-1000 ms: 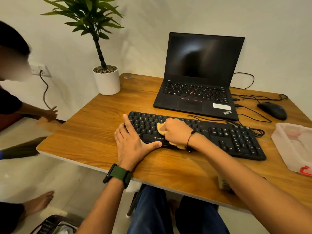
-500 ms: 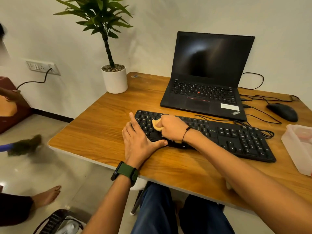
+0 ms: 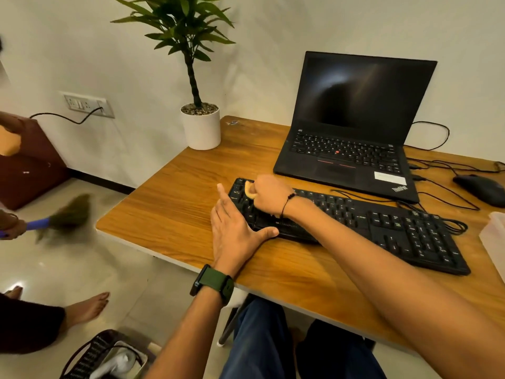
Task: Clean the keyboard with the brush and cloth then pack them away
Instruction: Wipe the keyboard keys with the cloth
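Observation:
A black keyboard [image 3: 382, 228] lies across the wooden desk [image 3: 177, 203]. My right hand [image 3: 270, 194] grips a bunched yellow cloth [image 3: 249, 189] and holds it on the keys at the keyboard's far left end. My left hand [image 3: 235, 231] lies flat on the desk against the keyboard's left edge, fingers straight, thumb along the front rim. No brush shows on the desk.
An open black laptop [image 3: 352, 132] stands behind the keyboard, a mouse [image 3: 481, 188] and cables to its right. A clear plastic box [image 3: 494, 236] sits at the right edge. A potted plant [image 3: 200, 127] occupies the desk's back-left corner. Another person sweeps the floor with a broom [image 3: 62, 214] at left.
My right hand has slid the cloth leftward along the keys to the keyboard's left end. The left hand has stayed put. The view has shifted; the person at left swings a broom.

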